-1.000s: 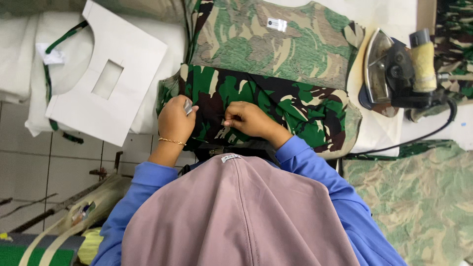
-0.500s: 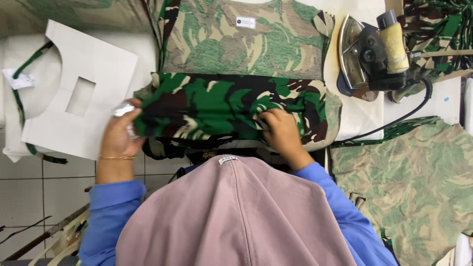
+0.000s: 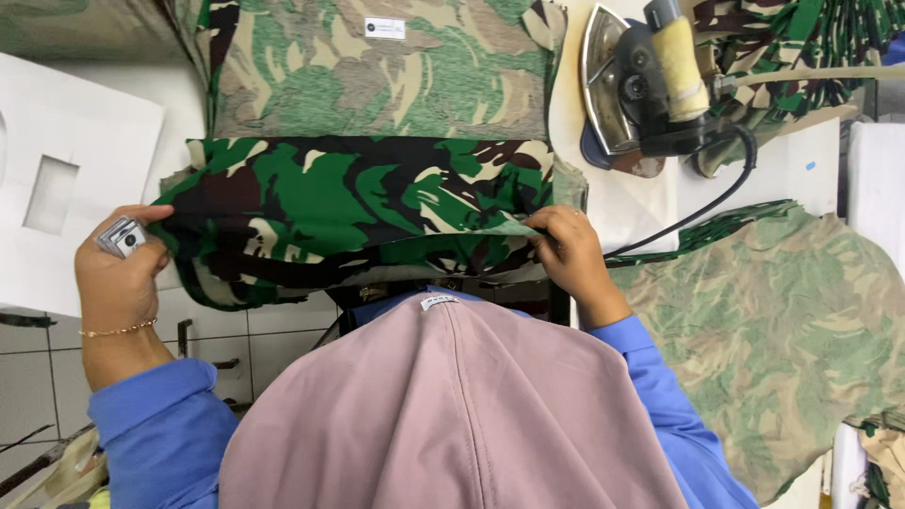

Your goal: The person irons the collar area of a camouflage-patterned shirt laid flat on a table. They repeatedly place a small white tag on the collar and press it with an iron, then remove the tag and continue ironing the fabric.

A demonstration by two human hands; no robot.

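Fingers of left hand (image 3: 118, 273) curled shut on left edge of dark green camouflage garment (image 3: 349, 212), small grey metal tool (image 3: 123, 237) also pinched there; fingers of right hand (image 3: 566, 250) pinching right edge of same garment. Garment stretched taut between both hands, long axis running left to right, near edge folded toward wearer. Lying over paler camouflage cloth (image 3: 377, 80) on white ironing surface (image 3: 613, 203). White cardboard template (image 3: 66, 179) just left; iron (image 3: 641, 90) upright at upper right, black cord (image 3: 716, 198) trailing.
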